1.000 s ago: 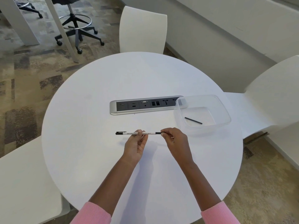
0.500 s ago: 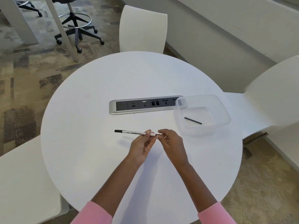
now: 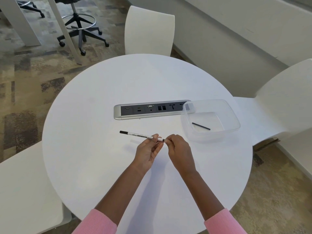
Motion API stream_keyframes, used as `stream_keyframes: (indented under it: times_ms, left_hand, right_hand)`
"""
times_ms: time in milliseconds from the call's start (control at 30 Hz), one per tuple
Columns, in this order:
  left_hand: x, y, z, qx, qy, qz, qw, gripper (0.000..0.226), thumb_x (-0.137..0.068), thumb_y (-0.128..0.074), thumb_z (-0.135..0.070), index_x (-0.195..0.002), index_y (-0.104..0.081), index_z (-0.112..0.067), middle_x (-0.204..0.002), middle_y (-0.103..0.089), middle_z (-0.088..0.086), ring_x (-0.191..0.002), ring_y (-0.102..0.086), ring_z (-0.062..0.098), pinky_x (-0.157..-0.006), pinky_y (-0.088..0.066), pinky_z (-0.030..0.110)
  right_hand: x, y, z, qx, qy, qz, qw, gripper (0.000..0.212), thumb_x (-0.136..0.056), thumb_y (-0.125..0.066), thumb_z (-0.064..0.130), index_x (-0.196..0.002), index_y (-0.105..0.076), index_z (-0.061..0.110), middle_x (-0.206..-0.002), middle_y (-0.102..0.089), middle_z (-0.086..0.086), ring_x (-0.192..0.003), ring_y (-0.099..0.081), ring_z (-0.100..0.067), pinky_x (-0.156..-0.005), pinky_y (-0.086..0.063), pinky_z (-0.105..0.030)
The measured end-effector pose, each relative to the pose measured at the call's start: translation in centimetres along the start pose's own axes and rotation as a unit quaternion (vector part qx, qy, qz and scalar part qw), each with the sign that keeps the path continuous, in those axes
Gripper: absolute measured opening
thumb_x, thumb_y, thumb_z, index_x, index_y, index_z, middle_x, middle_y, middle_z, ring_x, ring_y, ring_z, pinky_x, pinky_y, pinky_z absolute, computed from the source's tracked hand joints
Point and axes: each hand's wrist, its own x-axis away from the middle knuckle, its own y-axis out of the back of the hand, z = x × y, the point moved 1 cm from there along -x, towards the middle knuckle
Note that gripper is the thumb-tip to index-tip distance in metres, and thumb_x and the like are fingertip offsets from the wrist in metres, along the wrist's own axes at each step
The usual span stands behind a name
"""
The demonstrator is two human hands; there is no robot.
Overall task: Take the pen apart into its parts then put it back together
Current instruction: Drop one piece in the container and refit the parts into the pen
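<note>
A slim white pen (image 3: 138, 134) with black print and a black left end is held level above the round white table (image 3: 101, 157). My left hand (image 3: 148, 152) pinches its barrel near the right end between thumb and fingertips. My right hand (image 3: 179, 150) pinches the pen's right tip, fingers curled close against the left hand's fingertips. A thin black stick-like pen part (image 3: 200, 126) lies loose inside a clear plastic tub (image 3: 234, 120) to the right.
A silver socket strip (image 3: 118, 111) is set into the table behind the pen, its right end under the tub. White chairs stand at the far side (image 3: 149, 29), right (image 3: 285, 97) and left (image 3: 22, 191). A black swivel stool (image 3: 81, 29) stands on the carpet.
My right hand has slid left along the pen until it meets the left hand at the right tip. The pen's left end has tilted slightly up and away.
</note>
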Motion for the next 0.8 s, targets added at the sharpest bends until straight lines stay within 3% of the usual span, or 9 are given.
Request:
stream_keyframes:
  times_ms: [100, 233, 367, 467, 600, 800]
  left_hand:
    - [-0.01, -0.03, 0.10, -0.009, -0.001, 0.003, 1.000, 0.008, -0.087, -0.056, -0.006, -0.085, -0.063, -0.002, -0.061, -0.071, 0.003, -0.059, -0.069, 0.011, -0.056, -0.056, 0.018]
    - [-0.07, 0.11, 0.10, -0.016, -0.007, -0.005, 1.000, 0.007, -0.086, -0.058, -0.006, -0.084, -0.064, -0.002, -0.061, -0.071, 0.004, -0.059, -0.069, 0.011, -0.057, -0.057, 0.018]
    - [-0.10, 0.18, -0.04, -0.015, -0.015, -0.010, 1.000, 0.006, -0.086, -0.058, -0.006, -0.084, -0.063, -0.003, -0.060, -0.071, 0.003, -0.059, -0.069, 0.011, -0.058, -0.057, 0.018]
    - [0.09, 0.05, 0.08, -0.031, -0.021, -0.004, 0.999, 0.007, -0.086, -0.058, -0.007, -0.083, -0.063, -0.004, -0.060, -0.070, 0.001, -0.059, -0.069, 0.010, -0.059, -0.057, 0.017]
    - [0.29, -0.13, 0.15, -0.058, -0.033, -0.001, 0.998, 0.007, -0.087, -0.058, -0.008, -0.086, -0.064, -0.005, -0.061, -0.071, -0.001, -0.058, -0.068, 0.008, -0.060, -0.057, 0.017]
    - [0.45, -0.37, 0.01, -0.101, -0.058, 0.013, 0.993, 0.008, -0.087, -0.058, -0.009, -0.085, -0.065, -0.007, -0.061, -0.070, -0.003, -0.055, -0.065, 0.006, -0.060, -0.056, 0.016]
  right_hand:
    - [0.00, -0.11, 0.04, -0.026, -0.035, 0.016, 0.999, 0.026, -0.094, -0.041, 0.014, -0.079, -0.057, 0.001, -0.075, -0.060, -0.012, -0.070, -0.052, -0.026, -0.064, -0.041, -0.035]
    - [0.07, -0.09, 0.09, -0.061, -0.071, 0.037, 0.995, 0.031, -0.097, -0.038, 0.023, -0.081, -0.057, 0.005, -0.065, -0.058, 0.002, -0.067, -0.054, -0.022, -0.062, -0.042, -0.033]
    - [0.51, -0.20, 0.07, -0.045, -0.029, 0.026, 0.998, 0.013, -0.093, -0.048, 0.022, -0.094, -0.056, 0.013, -0.079, -0.062, -0.004, -0.072, -0.056, -0.015, -0.063, -0.043, -0.029]
    - [0.59, -0.32, -0.20, -0.005, 0.012, 0.018, 1.000, 0.013, -0.092, -0.049, 0.016, -0.096, -0.058, 0.008, -0.090, -0.063, -0.007, -0.083, -0.055, -0.020, -0.070, -0.042, -0.026]
    - [0.33, -0.07, -0.28, 0.031, 0.031, 0.009, 0.999, 0.017, -0.093, -0.048, 0.016, -0.089, -0.059, 0.004, -0.084, -0.062, -0.010, -0.077, -0.054, -0.022, -0.067, -0.041, -0.029]
    - [0.07, -0.09, 0.04, -0.081, -0.086, 0.051, 0.992, 0.032, -0.093, -0.042, 0.016, -0.068, -0.052, 0.001, -0.059, -0.054, -0.014, -0.055, -0.043, -0.022, -0.055, -0.033, -0.029]
